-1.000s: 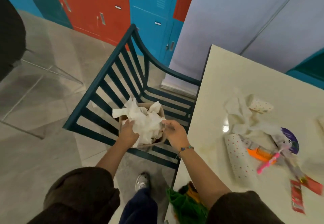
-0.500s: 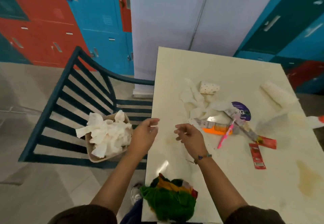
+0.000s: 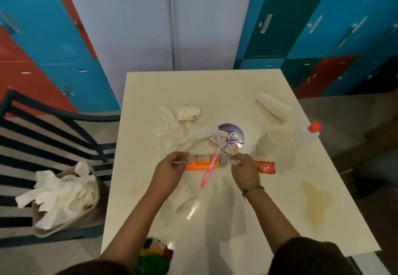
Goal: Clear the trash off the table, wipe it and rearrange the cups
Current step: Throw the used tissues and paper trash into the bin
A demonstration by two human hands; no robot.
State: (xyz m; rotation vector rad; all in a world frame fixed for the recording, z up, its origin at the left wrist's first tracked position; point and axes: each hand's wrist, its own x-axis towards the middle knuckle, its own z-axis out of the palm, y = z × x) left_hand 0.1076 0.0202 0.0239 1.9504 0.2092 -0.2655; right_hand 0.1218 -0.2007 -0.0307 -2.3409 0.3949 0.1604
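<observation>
Now clearing the light trash

The left hand (image 3: 170, 168) and the right hand (image 3: 244, 167) each pinch one end of the clear wrapper (image 3: 224, 159), which lies across the orange comb (image 3: 200, 165) in the middle of the table (image 3: 215, 85). It looks thin, light and slippery, so the ends seem the better hold.

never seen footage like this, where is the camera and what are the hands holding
No machine here: a person's two bare hands, filmed by a camera worn on the head, looking down. The left hand and right hand each pinch an end of what looks like a clear wrapper, right by an orange comb and a pink toothbrush. On the table lie tissues, dotted paper cups, a red sachet and a brownish spill. A bag of tissues sits on the chair.
</observation>
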